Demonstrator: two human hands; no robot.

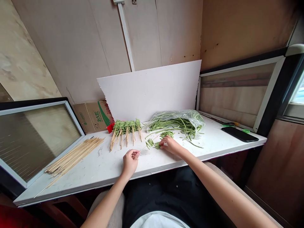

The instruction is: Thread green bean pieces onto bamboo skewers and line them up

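Note:
My left hand [130,161] is closed in a pinch on the near end of a thin bamboo skewer [143,148] that runs up and right across the white table [99,167]. A few short green bean pieces [149,143] are threaded on the skewer. My right hand [169,144] rests with curled fingers on more cut bean pieces [157,145] right beside them. Another small pile of cut pieces [167,134] lies just behind that hand.
Finished bean skewers [125,129] lie in a row at the back. A pile of bare skewers [72,156] sits at the left. A plastic bag of long beans [177,122] is at the back right, a black phone [239,134] at the far right. A cardboard box [93,115] stands behind.

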